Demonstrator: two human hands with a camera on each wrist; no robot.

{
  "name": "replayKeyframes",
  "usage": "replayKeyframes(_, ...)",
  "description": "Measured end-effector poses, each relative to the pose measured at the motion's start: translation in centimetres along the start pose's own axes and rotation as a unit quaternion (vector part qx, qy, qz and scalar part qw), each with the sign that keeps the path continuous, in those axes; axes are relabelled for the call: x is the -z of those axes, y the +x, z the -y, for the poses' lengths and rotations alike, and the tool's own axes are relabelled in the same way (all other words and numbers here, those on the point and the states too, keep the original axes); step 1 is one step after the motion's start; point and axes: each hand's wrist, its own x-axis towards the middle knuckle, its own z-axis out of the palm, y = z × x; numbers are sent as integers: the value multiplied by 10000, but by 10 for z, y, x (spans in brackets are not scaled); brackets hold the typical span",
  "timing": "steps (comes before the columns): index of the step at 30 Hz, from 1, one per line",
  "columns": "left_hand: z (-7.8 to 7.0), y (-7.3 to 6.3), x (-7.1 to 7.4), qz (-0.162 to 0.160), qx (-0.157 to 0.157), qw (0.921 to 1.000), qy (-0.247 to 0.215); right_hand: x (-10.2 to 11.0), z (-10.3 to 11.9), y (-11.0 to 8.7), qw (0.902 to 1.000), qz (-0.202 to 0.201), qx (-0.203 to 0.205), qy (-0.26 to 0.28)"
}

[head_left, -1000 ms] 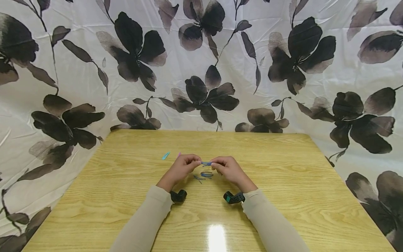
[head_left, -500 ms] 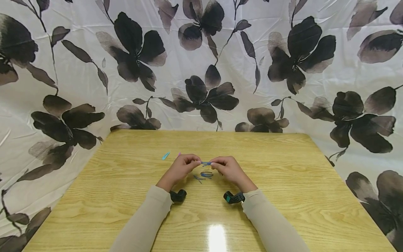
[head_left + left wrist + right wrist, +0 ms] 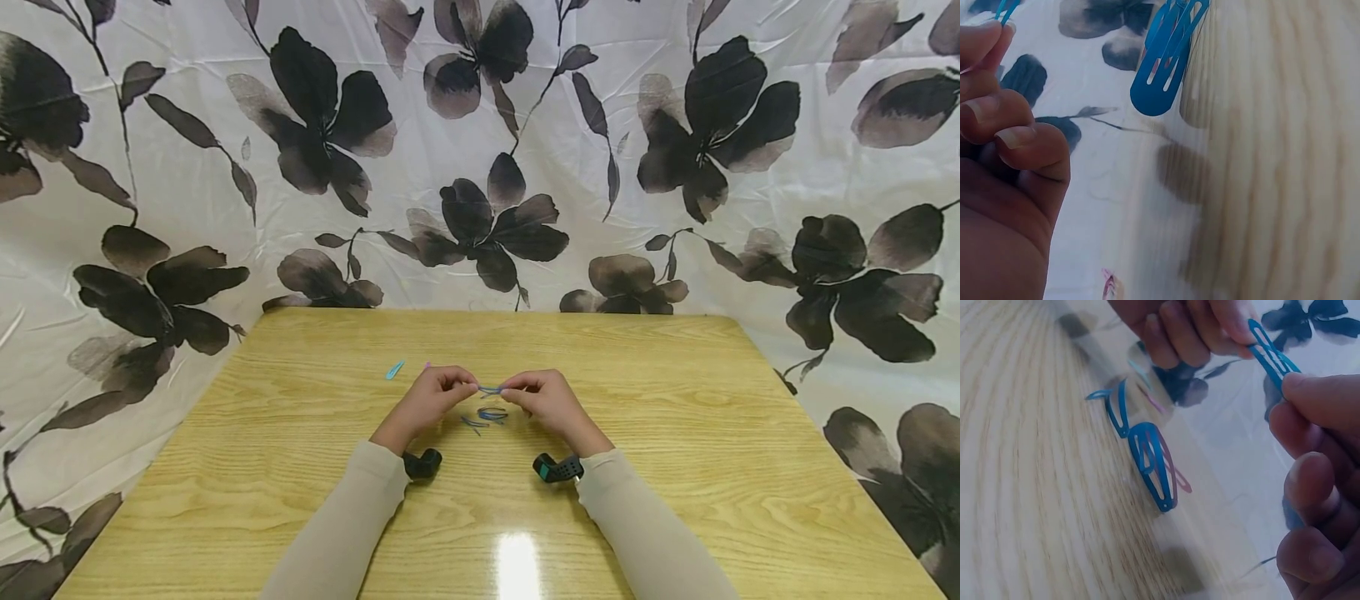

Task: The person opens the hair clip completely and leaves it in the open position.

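Between both hands, above the table, is a blue snap hair clip (image 3: 490,390). My left hand (image 3: 433,404) pinches one end with thumb and index finger. My right hand (image 3: 547,406) pinches the other end the same way. In the right wrist view the held clip (image 3: 1265,363) shows its slender slotted arms, spread a little apart. The other fingers of both hands are curled in. Just below the hands lies a small loose group of blue snap clips (image 3: 491,414). In the right wrist view, a purplish clip (image 3: 1183,482) lies partly behind a blue clip (image 3: 1141,432).
Farther back on the wooden table (image 3: 660,367), to the left, lies a light blue clip (image 3: 395,370). Beside it a pink clip (image 3: 427,365) is mostly hidden behind the left hand. A floral cloth (image 3: 420,125) hangs behind the table's back edge.
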Motion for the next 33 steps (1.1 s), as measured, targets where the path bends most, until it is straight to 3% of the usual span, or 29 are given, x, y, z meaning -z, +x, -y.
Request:
replayKeyframes(6, 1, 1, -2, 192, -146, 9992, 316, 3, -4, 2, 9999, -110, -59, -84)
replayKeyframes(16, -7, -1, -6, 447, 184, 9967, 646, 10, -8, 2, 9972, 117, 178, -723)
replayKeyframes(33, -11, -1, -15, 679, -47, 9854, 1558, 19, -5, -1, 9948, 425, 83, -922)
